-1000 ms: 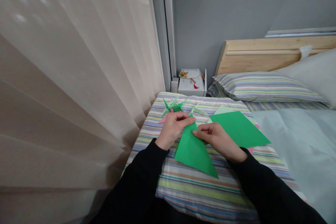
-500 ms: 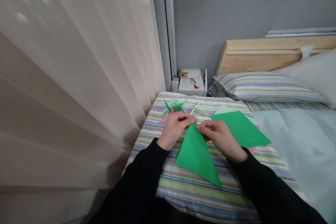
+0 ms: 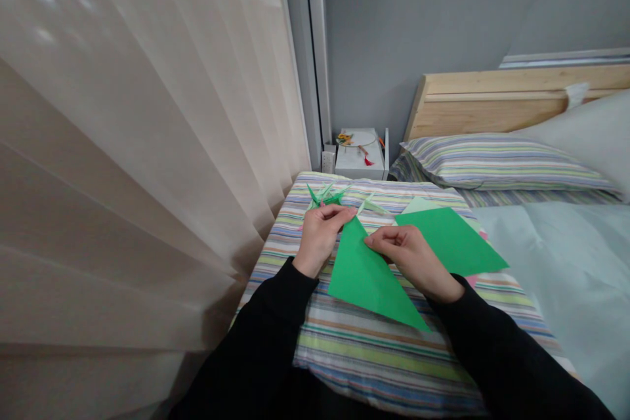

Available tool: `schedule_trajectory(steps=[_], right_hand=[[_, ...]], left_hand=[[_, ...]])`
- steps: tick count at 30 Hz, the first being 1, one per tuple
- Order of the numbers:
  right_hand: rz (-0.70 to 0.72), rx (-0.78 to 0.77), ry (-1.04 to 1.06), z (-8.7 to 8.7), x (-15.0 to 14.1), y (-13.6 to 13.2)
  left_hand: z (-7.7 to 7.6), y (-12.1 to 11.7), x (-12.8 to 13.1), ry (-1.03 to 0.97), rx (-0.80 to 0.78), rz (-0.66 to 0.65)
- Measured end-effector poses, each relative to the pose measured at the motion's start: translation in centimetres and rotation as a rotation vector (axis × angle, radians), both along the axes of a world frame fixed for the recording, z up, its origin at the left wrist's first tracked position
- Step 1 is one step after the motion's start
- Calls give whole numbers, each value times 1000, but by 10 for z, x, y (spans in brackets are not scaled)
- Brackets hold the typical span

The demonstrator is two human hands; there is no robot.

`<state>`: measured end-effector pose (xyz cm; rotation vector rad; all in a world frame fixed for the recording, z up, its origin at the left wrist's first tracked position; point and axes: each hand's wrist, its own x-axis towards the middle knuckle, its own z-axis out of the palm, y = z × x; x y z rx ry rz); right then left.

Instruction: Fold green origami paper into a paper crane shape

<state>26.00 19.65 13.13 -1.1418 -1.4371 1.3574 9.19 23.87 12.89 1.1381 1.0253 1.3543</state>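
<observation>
So, the person's left hand (image 3: 319,239) is pinching the narrow top tip of a folded sheet of green origami paper (image 3: 367,282), its fingers curled closed, while the right hand (image 3: 411,259) is gripping the sheet's right edge between thumb and forefinger. The kite-shaped sheet is lying on a striped mattress (image 3: 374,357), with its long point angled down and to the right, and both hands are holding it near its upper end. Black sleeves (image 3: 506,348) are covering both forearms.

Just beyond the right hand, a flat, brighter green sheet (image 3: 450,243) is lying on the bedding, overlapping a pale green sheet (image 3: 418,205), with slivers of pink paper (image 3: 471,281) showing from beneath. Just past the left hand, a spiky folded green paper piece (image 3: 327,197) is sitting on the stripes, and a paler folded piece (image 3: 369,205) is lying beside it.

Farther out, a striped pillow (image 3: 502,164) is resting against a pale wooden headboard (image 3: 492,95), and a pale blue-green duvet (image 3: 575,275) is spreading across the right side of the bed. A white bedside table (image 3: 359,157) is standing at the bed's far end, and a beige curtain (image 3: 138,144) is hanging down the left side.
</observation>
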Motion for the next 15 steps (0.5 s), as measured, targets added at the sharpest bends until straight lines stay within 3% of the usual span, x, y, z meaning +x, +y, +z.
schedule_trajectory(steps=[5, 12, 15], right_hand=[[-34, 19, -2, -2, 2, 1], [-147, 96, -35, -1, 7, 4], [-172, 119, -38, 1, 6, 4]], left_hand=[[0, 4, -4, -56, -20, 68], [7, -5, -4, 63, -143, -250], [5, -6, -4, 132, -102, -227]])
